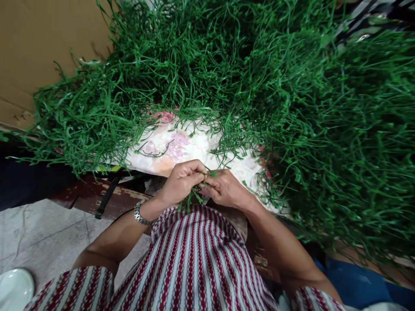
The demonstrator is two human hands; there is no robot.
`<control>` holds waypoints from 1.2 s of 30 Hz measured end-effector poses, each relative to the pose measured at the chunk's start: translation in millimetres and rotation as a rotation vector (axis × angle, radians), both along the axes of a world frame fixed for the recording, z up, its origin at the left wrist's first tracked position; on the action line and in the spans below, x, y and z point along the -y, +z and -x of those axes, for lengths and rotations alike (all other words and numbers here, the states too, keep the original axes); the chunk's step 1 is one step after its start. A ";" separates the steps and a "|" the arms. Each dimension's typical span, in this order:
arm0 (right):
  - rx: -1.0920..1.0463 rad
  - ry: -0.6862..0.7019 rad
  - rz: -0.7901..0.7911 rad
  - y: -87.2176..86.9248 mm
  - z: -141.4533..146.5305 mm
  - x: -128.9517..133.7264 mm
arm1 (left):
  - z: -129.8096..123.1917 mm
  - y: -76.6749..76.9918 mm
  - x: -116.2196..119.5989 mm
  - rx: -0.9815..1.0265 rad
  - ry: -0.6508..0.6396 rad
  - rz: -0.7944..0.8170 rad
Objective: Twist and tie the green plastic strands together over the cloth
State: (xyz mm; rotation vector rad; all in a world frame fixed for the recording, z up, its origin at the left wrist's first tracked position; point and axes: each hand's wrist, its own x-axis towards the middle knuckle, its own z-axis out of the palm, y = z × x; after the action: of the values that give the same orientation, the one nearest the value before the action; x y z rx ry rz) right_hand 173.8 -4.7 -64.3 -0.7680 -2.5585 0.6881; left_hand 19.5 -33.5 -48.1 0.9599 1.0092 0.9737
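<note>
My left hand [181, 180], below which a metal watch sits on the wrist, is closed with thumb and forefinger pinched on thin green stems [193, 198]. Fingertip to fingertip with it, my right hand [225, 186] is also closed, gripping the same small bunch. The stems look like artificial greenery with little forked tips; several hang below the fingers over my lap. Part of what lies between the fingertips is hidden. Just beyond both hands is a table covered in a white floral cloth [197, 142], with a few loose stems on it.
Large heaps of similar green stems [210, 65] cover the back and right of the table, and a smaller heap [84, 116] lies at left. Brown cardboard [48, 43] stands at the upper left. A white round dish [14, 287] is at the lower left.
</note>
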 end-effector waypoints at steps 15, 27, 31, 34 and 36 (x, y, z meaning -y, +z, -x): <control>-0.267 -0.286 0.057 12.9 -6.2 -0.1 | 15.9 14.5 -17.8 0.292 0.199 -0.154; -0.346 -0.366 0.344 10.3 -1.0 14.8 | 7.2 10.5 -20.5 0.476 0.400 -0.171; -0.339 -0.462 0.171 18.2 -15.4 15.4 | 19.1 7.9 -18.8 0.284 0.323 -0.113; -0.264 -0.432 0.042 27.7 -28.0 16.7 | 32.0 16.3 -9.9 -0.142 0.469 -0.259; -0.226 -0.393 0.002 31.5 -32.6 17.7 | 34.1 25.7 -2.1 -0.454 0.535 -0.578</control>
State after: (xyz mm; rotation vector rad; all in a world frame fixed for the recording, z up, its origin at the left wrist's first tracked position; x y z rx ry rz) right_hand 206.4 -22.4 -32.8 -1.0871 -2.1197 0.6074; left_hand -14.6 -31.3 -22.4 1.4705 1.4446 1.5898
